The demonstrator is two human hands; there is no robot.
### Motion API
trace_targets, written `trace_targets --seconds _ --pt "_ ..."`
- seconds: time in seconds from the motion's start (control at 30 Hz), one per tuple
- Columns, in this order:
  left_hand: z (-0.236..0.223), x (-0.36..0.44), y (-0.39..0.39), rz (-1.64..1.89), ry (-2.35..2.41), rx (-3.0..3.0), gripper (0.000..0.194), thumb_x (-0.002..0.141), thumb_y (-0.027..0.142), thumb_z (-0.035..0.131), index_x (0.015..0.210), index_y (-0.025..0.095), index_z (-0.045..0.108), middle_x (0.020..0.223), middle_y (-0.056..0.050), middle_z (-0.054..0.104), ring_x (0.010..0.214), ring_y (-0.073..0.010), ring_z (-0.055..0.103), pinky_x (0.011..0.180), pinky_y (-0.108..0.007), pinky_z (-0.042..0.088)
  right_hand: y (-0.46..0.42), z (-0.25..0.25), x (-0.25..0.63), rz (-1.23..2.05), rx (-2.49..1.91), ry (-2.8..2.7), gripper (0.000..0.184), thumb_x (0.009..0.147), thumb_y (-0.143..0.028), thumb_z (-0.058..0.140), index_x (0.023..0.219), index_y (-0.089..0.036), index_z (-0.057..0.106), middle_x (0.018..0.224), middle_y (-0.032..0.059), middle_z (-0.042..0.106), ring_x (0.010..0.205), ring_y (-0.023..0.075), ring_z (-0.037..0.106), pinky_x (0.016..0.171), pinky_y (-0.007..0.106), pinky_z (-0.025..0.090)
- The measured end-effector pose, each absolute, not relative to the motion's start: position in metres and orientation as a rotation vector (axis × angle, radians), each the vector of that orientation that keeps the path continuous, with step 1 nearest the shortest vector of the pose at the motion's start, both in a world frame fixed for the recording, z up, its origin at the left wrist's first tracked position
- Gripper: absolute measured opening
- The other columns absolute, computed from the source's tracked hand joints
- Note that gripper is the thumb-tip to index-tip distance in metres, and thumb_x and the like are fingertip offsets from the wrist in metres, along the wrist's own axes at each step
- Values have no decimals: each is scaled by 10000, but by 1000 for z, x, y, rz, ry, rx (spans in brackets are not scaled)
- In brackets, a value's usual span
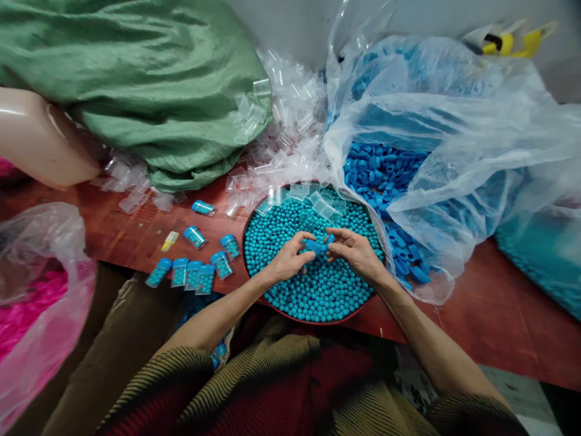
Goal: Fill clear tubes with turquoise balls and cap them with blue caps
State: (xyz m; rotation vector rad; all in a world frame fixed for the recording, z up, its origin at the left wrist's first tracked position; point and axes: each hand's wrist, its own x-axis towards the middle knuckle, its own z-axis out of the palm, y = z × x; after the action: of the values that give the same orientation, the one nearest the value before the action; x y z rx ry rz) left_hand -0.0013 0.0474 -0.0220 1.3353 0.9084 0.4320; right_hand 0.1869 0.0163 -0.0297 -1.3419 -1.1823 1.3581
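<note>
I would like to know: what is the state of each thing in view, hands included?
Left hand: fingers closed on a blue piece
Right hand: fingers closed on another blue piece
Round tray: filled with beads
Small bottles: capped, beads inside
Clear containers: uncapped, heaped loosely
Clear bag: open, blue caps inside and spilling out
Green sack: wrinkled
Left-side bag: open, pink pieces inside

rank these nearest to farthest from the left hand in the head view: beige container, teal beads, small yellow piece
1. Teal beads, directly below the left hand.
2. Small yellow piece, to its left, on the red table.
3. Beige container, at the far left edge.
</note>
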Motion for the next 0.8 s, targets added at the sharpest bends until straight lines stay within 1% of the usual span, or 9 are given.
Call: trace_targets --seconds 0.13,0.2,0.3,0.37,0.4,0.5,0.67,0.73,0.8 --pt "-21 2 37 471 969 1339 426 795 242 530 1206 210 425 742 43 523 435 -42 430 427 -188 393 10 -29 172 1003 -1443 -1596 325 844 -320 510 1118 -194 631 979 81 684 857 209 652 785 389 534" --pt "-21 5 33 523 1003 1325 506 795 229 524 1283 217 392 774 27 551 473 -58 446 472 -207 422 4 -27 167 810 -1468 -1853 338 884 -297 451 1167 -189 598 1041 109 673 969 238 634 861 420 504" --pt "-21 7 32 612 984 1351 511 777 191 522 1280 189 429 911 -17 605 684 -109 546 675 -250 484 -4 -27 160 670 -1499 -2052 560 837 -396 546 1325 -149 428 1157 168 607 1033 290 610 812 445 520" --pt "-20 8 34 654 966 1374 502 751 165 536 1248 170 464 1027 -38 608 845 -141 565 808 -276 471 -7 -29 157 629 -1545 -2087 747 770 -448 623 1376 -128 323 1178 191 577 1007 311 616 749 440 534" --pt "-19 8 34 657 959 1375 502 744 160 542 1241 164 469 1058 -42 605 890 -151 563 841 -284 461 -8 -30 155 607 -1572 -2090 782 756 -457 633 1379 -120 302 1166 196 575 976 313 626 716 432 536" --pt "-15 10 34 649 959 1348 452 748 161 548 1196 155 492 1012 -36 613 900 -154 565 842 -285 454 -8 -31 149 516 -1629 -2097 751 753 -465 616 1338 -94 326 1122 206 583 904 311 639 651 405 531" --pt "-9 17 27 712 1035 1197 236 773 202 560 1004 161 530 849 2 603 792 -121 565 750 -240 450 -7 -28 145 408 -1669 -2118 686 722 -446 605 1265 -83 397 1041 189 604 819 292 641 596 362 508" --pt "-7 18 26 691 1038 1140 223 775 233 577 982 166 527 783 17 588 749 -112 555 721 -231 440 -6 -26 147 427 -1661 -2118 680 719 -433 604 1271 -92 399 1036 182 608 826 292 639 609 367 508" --pt "-7 17 26 672 1005 1100 294 753 251 613 1022 171 525 774 21 579 734 -108 540 712 -227 427 -5 -25 150 503 -1601 -2121 696 721 -422 610 1299 -110 381 1083 179 604 868 291 639 649 375 515"
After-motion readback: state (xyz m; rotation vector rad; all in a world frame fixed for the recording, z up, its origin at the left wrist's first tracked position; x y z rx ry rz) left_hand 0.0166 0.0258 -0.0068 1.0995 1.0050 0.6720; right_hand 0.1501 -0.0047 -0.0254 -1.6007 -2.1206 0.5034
